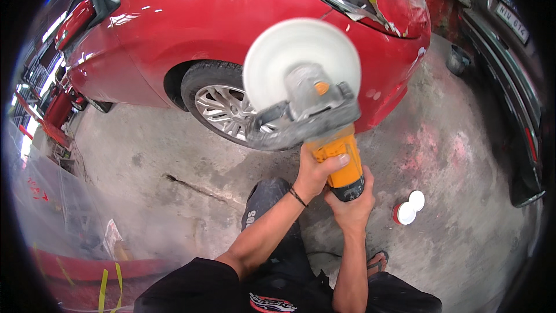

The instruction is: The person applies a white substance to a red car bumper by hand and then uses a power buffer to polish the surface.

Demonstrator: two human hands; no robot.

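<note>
A yellow and grey power polisher [341,159] with a large round white pad [266,64] is held up in front of me. Its pad faces the front side of a red car [191,29]; whether it touches the paint I cannot tell. My left hand [315,171] is closed round the yellow body near the grey head, thumb on top. My right hand [353,206] wraps the dark rear end of the polisher. A grey side handle [272,124] sticks out to the left, with no hand on it. The polisher hides part of the car's front wheel [217,101].
On the concrete floor [174,156] to the right stands a small red tin [405,213] with its white lid beside it. A dark car [509,93] is parked at far right, near a grey bucket [458,59]. Clear plastic sheeting [63,208] covers a red panel at lower left.
</note>
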